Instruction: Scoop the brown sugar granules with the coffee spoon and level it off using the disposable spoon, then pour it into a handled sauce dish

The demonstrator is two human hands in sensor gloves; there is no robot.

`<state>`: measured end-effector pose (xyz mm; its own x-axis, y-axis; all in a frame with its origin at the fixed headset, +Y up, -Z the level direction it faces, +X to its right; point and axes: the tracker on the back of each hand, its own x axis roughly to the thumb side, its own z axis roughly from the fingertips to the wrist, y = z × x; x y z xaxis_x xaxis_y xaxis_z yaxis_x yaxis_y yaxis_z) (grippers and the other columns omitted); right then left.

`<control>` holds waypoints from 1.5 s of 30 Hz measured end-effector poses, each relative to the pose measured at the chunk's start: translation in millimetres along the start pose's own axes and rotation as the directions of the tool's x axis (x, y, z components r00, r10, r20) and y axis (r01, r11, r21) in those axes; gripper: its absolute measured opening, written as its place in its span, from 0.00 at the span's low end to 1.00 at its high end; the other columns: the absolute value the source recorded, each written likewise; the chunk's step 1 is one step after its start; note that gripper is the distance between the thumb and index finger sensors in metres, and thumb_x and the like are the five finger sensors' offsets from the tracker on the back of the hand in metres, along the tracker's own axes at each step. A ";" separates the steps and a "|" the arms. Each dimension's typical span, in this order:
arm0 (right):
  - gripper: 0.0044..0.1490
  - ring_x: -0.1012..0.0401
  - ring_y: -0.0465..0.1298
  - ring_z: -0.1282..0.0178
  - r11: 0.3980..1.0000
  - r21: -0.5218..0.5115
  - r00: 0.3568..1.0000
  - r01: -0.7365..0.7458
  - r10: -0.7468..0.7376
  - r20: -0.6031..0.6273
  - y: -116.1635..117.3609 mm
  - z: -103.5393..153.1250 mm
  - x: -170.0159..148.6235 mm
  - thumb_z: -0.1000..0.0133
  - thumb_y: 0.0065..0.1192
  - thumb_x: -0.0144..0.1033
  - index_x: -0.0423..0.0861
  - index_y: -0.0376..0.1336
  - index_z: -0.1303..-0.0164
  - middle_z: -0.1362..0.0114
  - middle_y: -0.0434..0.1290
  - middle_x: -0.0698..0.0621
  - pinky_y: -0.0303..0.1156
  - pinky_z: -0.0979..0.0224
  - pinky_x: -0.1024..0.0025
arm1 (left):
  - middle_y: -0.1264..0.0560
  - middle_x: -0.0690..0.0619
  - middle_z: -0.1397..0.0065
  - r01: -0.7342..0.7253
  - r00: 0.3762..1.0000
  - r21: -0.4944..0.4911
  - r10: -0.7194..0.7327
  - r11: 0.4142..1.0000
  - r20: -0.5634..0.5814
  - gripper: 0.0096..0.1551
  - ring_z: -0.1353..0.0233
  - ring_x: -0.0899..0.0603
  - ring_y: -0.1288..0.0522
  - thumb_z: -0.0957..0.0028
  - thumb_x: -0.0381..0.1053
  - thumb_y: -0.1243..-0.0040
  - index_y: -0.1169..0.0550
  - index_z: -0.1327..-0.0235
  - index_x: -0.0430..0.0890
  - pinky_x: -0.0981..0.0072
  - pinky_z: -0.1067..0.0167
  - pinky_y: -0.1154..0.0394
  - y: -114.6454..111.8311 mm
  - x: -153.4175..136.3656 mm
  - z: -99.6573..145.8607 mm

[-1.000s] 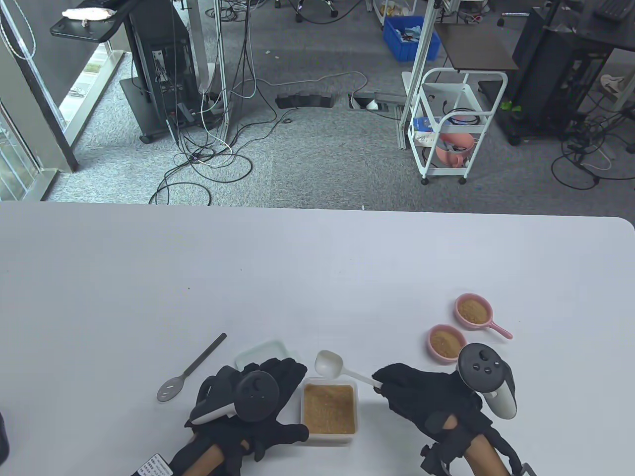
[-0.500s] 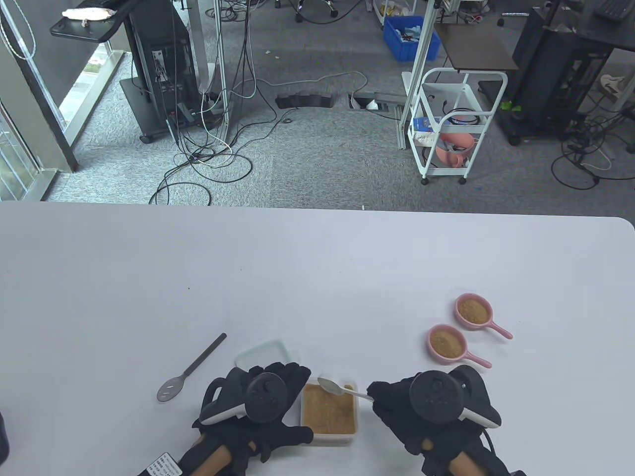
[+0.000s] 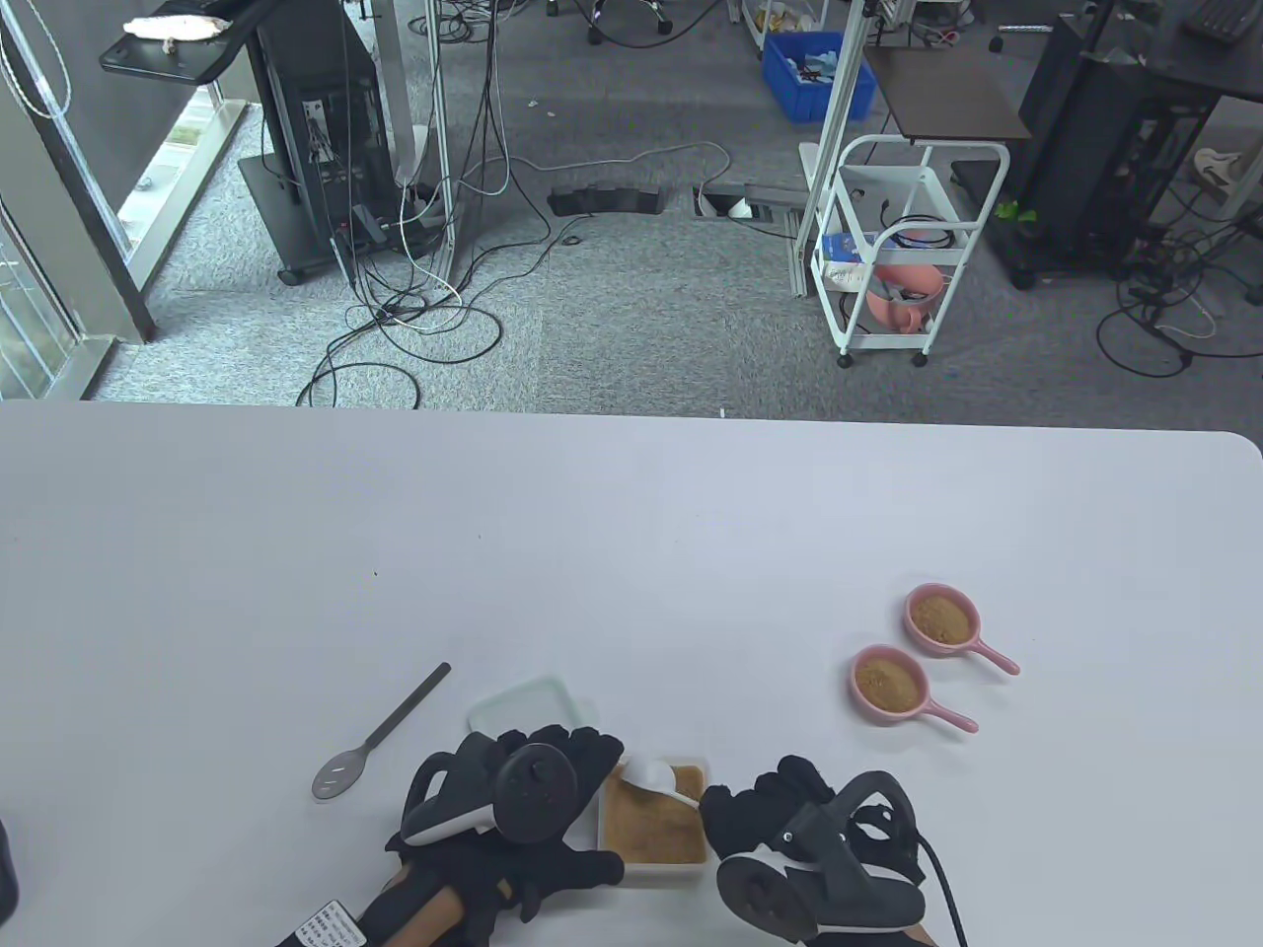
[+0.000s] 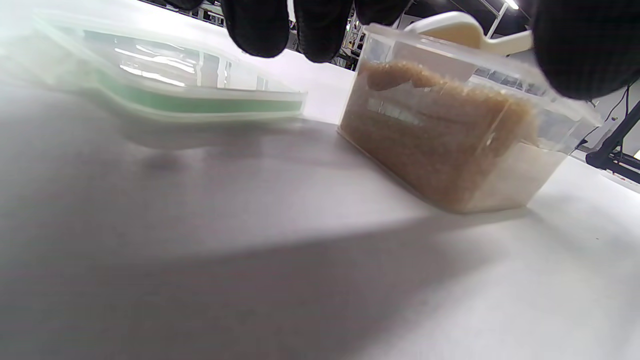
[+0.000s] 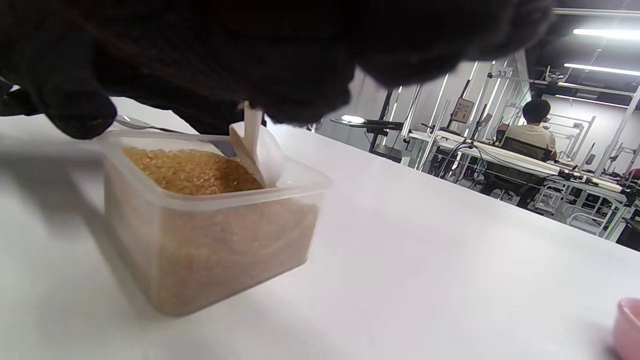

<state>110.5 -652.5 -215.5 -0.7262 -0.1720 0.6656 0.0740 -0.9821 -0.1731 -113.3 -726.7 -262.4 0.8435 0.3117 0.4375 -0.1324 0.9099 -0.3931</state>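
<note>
On the desk [image 3: 631, 552], a clear plastic tub [image 3: 653, 860] is filled with grainy brown sugar [image 3: 651, 834]; the white coffee spoon [image 3: 653, 775], gripped by the right hand [image 3: 780, 819], is dug in; the tub is steadied by the left hand [image 3: 533, 799], fingers loosely extended; two pink handled sauce dishes [image 3: 893, 684] hold sugar.

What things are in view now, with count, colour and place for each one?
sugar container: 1, clear plastic with brown sugar, near table edge between the hands
white scoop: 1, white, bowl dug into the sugar at the container's far end
lid: 1, clear with green rim, just behind the left hand
grey spoon: 1, grey, lying on the table left of the lid
sauce dishes: 2, pink with handles, each holding sugar, right side of the table
table: 1, white
left hand: 1, black glove, against the container's left side
right hand: 1, black glove, fingers hold the scoop handle
</note>
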 end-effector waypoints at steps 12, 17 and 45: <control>0.28 0.54 0.80 0.76 0.924 0.192 0.943 0.331 -0.327 -0.056 21.5 -7.1 -17.2 0.48 0.72 0.38 0.36 0.73 0.42 0.66 0.84 0.50 0.75 0.46 0.48 | 0.48 0.56 0.10 -0.007 1.000 -0.003 0.007 1.000 -0.003 0.64 0.10 0.36 0.44 0.60 0.84 0.46 0.52 0.15 0.59 0.36 0.19 0.49 0.7 0.4 -0.3; 0.28 0.54 0.80 0.77 0.724 0.247 0.765 0.644 -0.620 -0.174 38.5 -5.7 -49.8 0.47 0.70 0.38 0.35 0.73 0.42 0.66 0.83 0.50 0.75 0.47 0.49 | 0.48 0.56 0.10 -0.007 1.000 -0.004 0.007 1.000 -0.004 0.64 0.10 0.36 0.44 0.60 0.84 0.46 0.52 0.15 0.59 0.36 0.19 0.49 0.9 0.4 -0.4; 0.29 0.61 0.79 0.81 0.017 0.229 0.134 0.973 -0.853 -0.505 117.7 2.8 -100.7 0.44 0.63 0.42 0.37 0.72 0.41 0.67 0.82 0.56 0.77 0.55 0.53 | 0.48 0.56 0.10 0.002 1.000 -0.001 -0.002 1.000 -0.002 0.64 0.10 0.36 0.44 0.60 0.85 0.47 0.52 0.15 0.59 0.36 0.19 0.48 0.4 0.9 0.0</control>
<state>194.3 -751.0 -300.8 -0.5056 0.8529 -0.1300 -0.5489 -0.2017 0.8112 -112.6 -726.1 -262.2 0.8449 0.3089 0.4368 -0.1296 0.9103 -0.3931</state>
